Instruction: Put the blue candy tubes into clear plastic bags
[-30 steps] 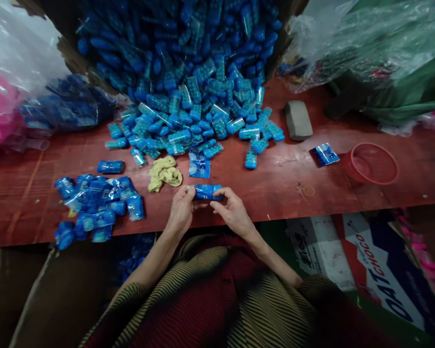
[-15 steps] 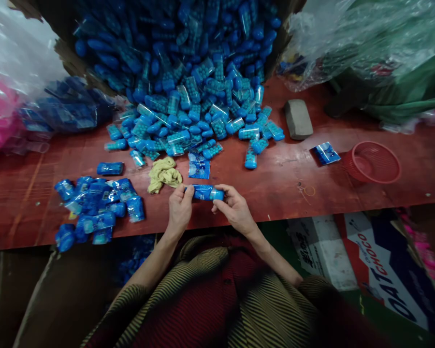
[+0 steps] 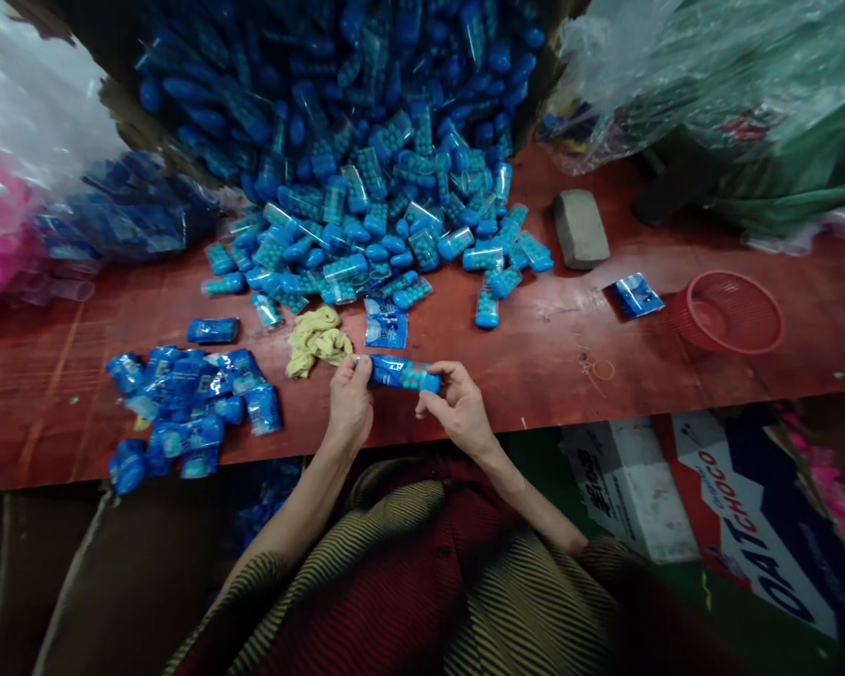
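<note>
Over the near edge of the red table (image 3: 676,376), my left hand (image 3: 350,404) pinches the left end of a blue tube in a clear wrapper (image 3: 403,374). My right hand (image 3: 457,410) grips the tube's right end with curled fingers. The tube lies level between the two hands. A flat blue sachet (image 3: 386,327) lies just beyond it, and a crumpled yellow cloth (image 3: 317,339) sits beside my left hand.
A big heap of blue tubes (image 3: 387,188) spills from a box at the back. Several wrapped tubes (image 3: 183,404) lie at the front left. A grey block (image 3: 579,228), a blue sachet (image 3: 637,296) and a red basket (image 3: 729,314) stand to the right. Plastic bags flank both sides.
Both hands stay on the tube; it has slid slightly to the right and tilted, with more of its right end showing past the wrapper.
</note>
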The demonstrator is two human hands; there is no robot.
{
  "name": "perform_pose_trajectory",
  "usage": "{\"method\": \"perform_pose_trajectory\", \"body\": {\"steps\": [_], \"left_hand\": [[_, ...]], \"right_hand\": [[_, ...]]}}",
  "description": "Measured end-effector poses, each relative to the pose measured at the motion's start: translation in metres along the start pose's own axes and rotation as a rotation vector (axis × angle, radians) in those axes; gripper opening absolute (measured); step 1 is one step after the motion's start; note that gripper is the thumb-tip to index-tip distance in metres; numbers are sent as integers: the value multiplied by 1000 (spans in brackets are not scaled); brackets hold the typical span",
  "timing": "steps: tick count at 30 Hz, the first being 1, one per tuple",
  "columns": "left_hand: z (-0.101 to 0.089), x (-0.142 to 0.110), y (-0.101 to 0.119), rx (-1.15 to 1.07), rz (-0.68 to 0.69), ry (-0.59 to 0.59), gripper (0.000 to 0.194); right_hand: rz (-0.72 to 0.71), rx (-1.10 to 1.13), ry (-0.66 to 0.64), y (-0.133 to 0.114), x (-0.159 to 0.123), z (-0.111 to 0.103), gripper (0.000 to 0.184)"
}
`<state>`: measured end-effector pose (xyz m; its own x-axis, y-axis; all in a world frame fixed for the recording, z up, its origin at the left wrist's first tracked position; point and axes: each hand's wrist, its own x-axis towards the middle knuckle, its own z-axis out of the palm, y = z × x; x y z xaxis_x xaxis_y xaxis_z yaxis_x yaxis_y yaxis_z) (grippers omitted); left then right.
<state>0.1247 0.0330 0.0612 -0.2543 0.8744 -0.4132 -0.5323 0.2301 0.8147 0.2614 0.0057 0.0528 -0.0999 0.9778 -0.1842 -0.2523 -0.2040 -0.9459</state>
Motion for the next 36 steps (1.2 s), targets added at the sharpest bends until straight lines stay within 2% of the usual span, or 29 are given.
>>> {"method": "perform_pose_trajectory", "body": {"steps": [3,6,8,11,14,16,17,19,22,24,26,31,36], "left_hand": [[-1,5,3,-28,-61,-20,31],[-8,12,6,-56,-150,41,25],[-14,16,7,-41,-233,61,20],[-19,16,7,-27,-310,32,19],[-18,11,5,-30,-290,3,25],[-16,8,3,-18,-254,-15,29],[-15,6,2,-10,-231,-25,30],[-12,2,0,4,-186,-52,34],[-8,-4,-3,18,-138,-86,39],[-6,-6,-4,33,-119,-87,42],[-5,-8,-6,49,-107,-76,42],[-3,-8,-7,49,-81,-46,43],[-6,-10,-4,71,-156,-164,42]], "right_hand": [[31,54,-51,1,3,-4,28],[33,-6,-58,7,8,-13,27],[6,-146,-16,12,13,-21,24],[-74,-470,19,15,19,-31,23],[-126,-830,75,5,19,-34,28],[-141,-935,127,-4,15,-30,27],[-153,-913,120,-9,13,-26,25],[-160,-748,23,-14,10,-17,24],[-37,-445,-129,-12,11,-3,21],[45,-310,-114,-8,13,2,17],[70,-237,-44,-5,13,5,20],[-5,-306,37,-7,7,5,24],[-218,-532,127,-8,4,4,28]]}}
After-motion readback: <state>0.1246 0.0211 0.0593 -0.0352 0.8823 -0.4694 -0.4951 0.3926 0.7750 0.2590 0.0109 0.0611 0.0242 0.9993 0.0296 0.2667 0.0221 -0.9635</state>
